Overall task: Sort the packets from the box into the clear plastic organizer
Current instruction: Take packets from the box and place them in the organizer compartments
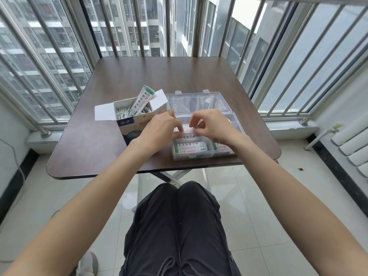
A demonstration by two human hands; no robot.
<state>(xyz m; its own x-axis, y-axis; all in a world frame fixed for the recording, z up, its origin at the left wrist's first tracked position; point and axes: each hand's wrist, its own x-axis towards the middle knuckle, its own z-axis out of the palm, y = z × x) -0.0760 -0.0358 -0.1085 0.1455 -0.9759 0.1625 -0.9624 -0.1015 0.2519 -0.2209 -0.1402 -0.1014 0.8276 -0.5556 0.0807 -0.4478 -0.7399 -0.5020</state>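
A glazed balcony with steel railings and tower blocks beyond framed a dark brown bench (pixel 103 148) in the middle of the picture. On it, left of centre, stood the opened cardboard box (pixel 130 124), flaps up, with small white packets inside and one long packet (pixel 141 101) standing tilted out of its top. Just right of it lay the clear plastic organizer (pixel 201 154), lid thrown back toward the window.

Both hands met over the organizer's left compartment. The left hand (pixel 159 129) and the right hand (pixel 214 126) had curled fingers (pixel 180 129) pinching the two ends of one packet (pixel 188 128), its long axis running left to right, directly above others already laid flat in the compartment (pixel 190 147). The packet lay under the fingertips, so the next move was probably straight down onto that stack. The right compartment, partly hidden by the right wrist, also held packets. The box touched the left forearm's side and could be nudged; a radiator stood at far right.
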